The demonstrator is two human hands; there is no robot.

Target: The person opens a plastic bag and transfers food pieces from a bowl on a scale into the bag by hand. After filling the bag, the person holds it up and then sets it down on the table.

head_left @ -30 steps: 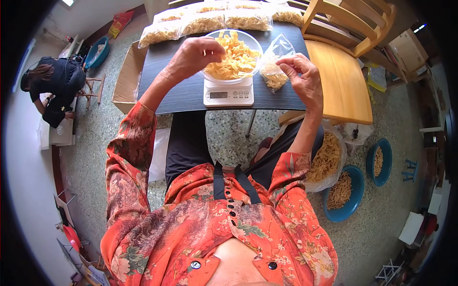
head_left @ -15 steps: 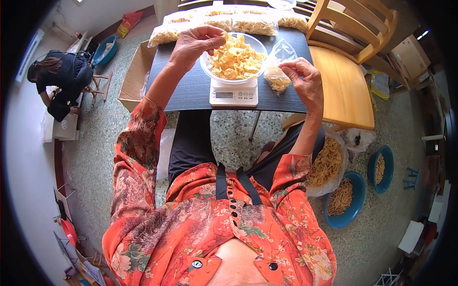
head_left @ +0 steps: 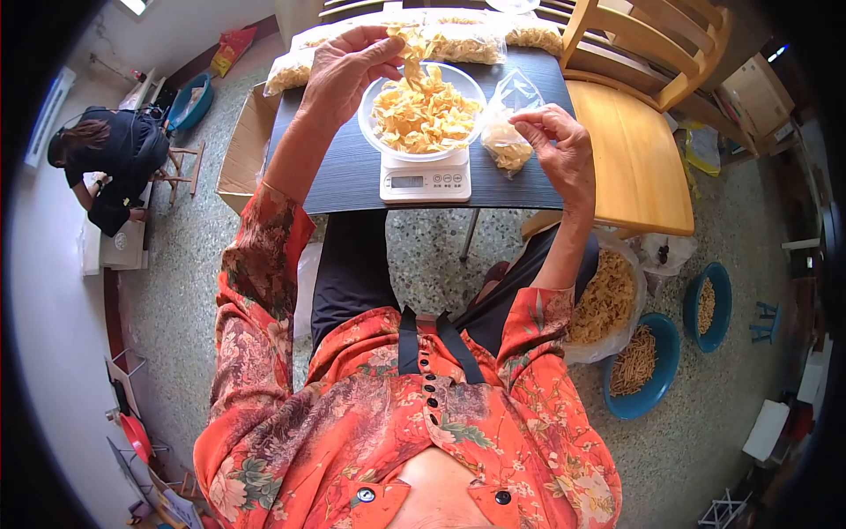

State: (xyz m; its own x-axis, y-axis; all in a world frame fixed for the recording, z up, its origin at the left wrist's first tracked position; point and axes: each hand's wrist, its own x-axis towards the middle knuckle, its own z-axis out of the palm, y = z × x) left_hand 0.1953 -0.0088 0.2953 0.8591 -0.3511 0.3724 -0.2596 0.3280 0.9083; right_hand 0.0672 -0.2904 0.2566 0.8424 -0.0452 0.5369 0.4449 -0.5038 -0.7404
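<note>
My left hand (head_left: 348,72) pinches a small clump of pale yellow chips (head_left: 412,55) above the back left of a clear plastic bowl (head_left: 367,123). More loose chips (head_left: 427,115) are heaped in the bowl, which rests on a white digital scale (head_left: 426,183); its display is too small to read. To the right of the bowl, a clear plastic bag (head_left: 511,110) stands on the table with some chips in its bottom. Fingers and thumb of my right hand (head_left: 561,152) are closed at the bag's right edge.
Several filled bags (head_left: 467,42) line the back of the dark table (head_left: 339,181). A wooden chair (head_left: 630,150) stands at right. On the floor are a lined tub of chips (head_left: 608,295) and blue basins (head_left: 643,401). A cardboard box (head_left: 242,154) and a seated person (head_left: 115,159) are at left.
My left hand has come up slightly from the bowl, and a clump of chips now hangs from its fingers. The right hand stays by the bag. The view has shifted a little.
</note>
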